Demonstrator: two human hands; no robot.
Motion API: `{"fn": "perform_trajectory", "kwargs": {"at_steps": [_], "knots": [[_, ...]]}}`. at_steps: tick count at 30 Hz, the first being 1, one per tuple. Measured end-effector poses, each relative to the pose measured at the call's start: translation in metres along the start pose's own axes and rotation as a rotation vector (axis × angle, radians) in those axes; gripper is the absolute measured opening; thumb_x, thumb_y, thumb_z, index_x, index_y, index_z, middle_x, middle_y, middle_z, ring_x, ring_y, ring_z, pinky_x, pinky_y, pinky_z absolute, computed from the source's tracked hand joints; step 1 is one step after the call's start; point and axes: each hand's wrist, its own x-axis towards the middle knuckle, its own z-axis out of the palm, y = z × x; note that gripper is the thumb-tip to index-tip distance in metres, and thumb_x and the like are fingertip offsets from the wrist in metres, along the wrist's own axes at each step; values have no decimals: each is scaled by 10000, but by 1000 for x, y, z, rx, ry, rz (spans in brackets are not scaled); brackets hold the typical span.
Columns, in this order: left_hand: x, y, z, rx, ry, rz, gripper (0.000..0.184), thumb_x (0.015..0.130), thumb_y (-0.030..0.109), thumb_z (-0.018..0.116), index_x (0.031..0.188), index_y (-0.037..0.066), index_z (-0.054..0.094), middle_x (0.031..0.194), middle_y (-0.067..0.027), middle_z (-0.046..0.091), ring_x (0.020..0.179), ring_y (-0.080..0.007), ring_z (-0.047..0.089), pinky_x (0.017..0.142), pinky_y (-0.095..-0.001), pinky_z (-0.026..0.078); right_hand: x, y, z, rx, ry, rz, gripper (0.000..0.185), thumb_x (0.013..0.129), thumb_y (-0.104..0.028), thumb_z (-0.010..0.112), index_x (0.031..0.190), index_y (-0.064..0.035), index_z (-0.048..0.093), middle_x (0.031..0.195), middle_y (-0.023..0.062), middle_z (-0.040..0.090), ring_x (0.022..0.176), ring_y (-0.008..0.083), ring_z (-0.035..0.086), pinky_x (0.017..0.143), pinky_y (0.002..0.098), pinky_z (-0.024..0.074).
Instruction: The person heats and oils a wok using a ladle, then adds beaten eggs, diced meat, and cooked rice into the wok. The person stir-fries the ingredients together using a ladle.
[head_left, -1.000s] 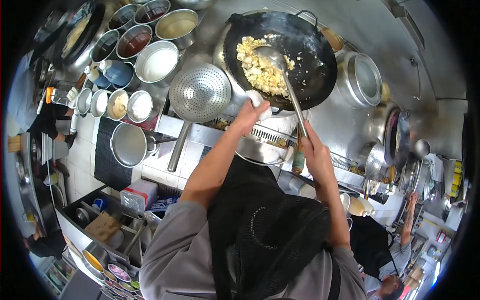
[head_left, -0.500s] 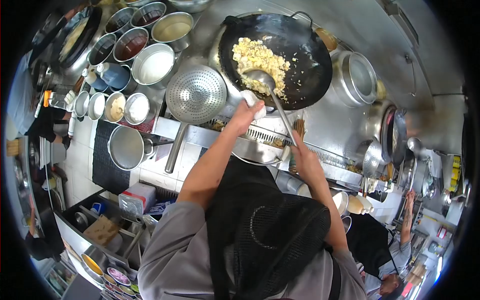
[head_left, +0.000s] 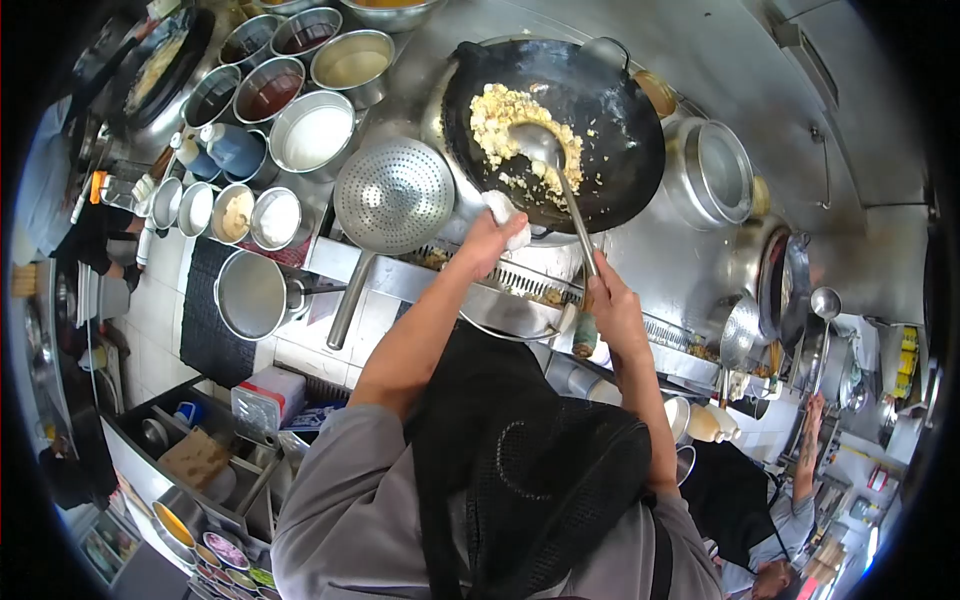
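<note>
Compared with half a second ago, the ladle (head_left: pixel 567 190) has pushed forward, away from both hands: its bowl, then at the near edge of the yellow-and-white food (head_left: pixel 493 112), now sits in the midst of it, with the heap curling around. The right hand (head_left: pixel 617 307), fingers wrapped round the ladle's handle, has come slightly forward too. The left hand (head_left: pixel 487 245) keeps its place, grasping a white cloth (head_left: pixel 508 215) at the near rim of the wok (head_left: pixel 620 150). The ladle's long axis slants forward and leftward from the right hand, bowl end away from the person, crossing the rim to the right of the left hand. Left of that hand lies a strainer (head_left: pixel 394 195), its handle pointing back toward the person's side
</note>
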Motion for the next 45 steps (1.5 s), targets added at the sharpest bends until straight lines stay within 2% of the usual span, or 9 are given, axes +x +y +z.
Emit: {"fn": "perform_trajectory", "kwargs": {"at_steps": [3,7,11,13,18,22,37,43,45], "knots": [[0,-7,0,18,0,41,457,919,249,693,1231,-33,513,1114,-87,631,968,-168,611,834,-338,496,-10,-17,-1,29,152,-91,448,961,-198,551,1404,-164,490,881,305,647,820,485,636,698,505,507],[-5,4,5,34,24,-13,463,926,239,684,1236,-53,502,1121,-91,627,977,-167,607,847,-330,491,-8,-2,26,-152,-19,60,426,965,-189,546,1384,-123,508,945,297,652,875,482,632,743,495,507],[-21,13,13,109,140,-17,443,928,224,680,1229,-51,506,1109,-89,632,968,-170,610,847,-331,492,-1,8,6,25,37,-171,426,962,-148,561,1384,-111,517,1097,304,637,1016,367,673,843,390,520],[-12,13,12,36,93,11,361,925,204,679,1159,-42,556,1038,-85,647,902,-160,611,792,-327,504,-5,-20,-11,50,84,-112,435,960,-164,554,1391,-134,503,945,295,655,856,460,651,733,481,520],[-14,20,13,7,17,-34,441,926,210,680,1225,-60,501,1121,-104,629,991,-175,606,852,-335,489,5,-3,29,-253,-35,29,441,952,-156,555,1390,-146,502,939,307,648,848,483,637,729,537,506],[-16,21,11,68,92,-37,461,915,227,696,1212,-70,506,1116,-115,632,978,-173,610,842,-335,493,3,-4,-4,43,53,-185,456,950,-152,561,1399,-134,488,944,305,647,839,502,619,747,540,497],[-6,22,10,103,109,-117,478,900,284,709,1200,-36,520,1072,-104,644,932,-202,631,726,-380,477,26,-23,11,-54,195,-10,493,958,-186,558,1435,-161,435,835,294,645,788,488,628,718,556,483],[15,19,-2,105,67,-144,374,914,248,685,1150,-18,569,1044,-102,661,886,-216,648,704,-396,510,45,22,17,-133,1,-79,501,962,-207,548,1446,-189,416,857,302,646,817,500,621,761,571,475],[19,20,-6,20,66,-255,364,912,241,681,1146,-15,571,1030,-109,657,856,-229,657,699,-391,552,31,26,0,31,116,-318,496,963,-205,544,1442,-181,421,875,292,654,833,503,619,781,565,481]]}}
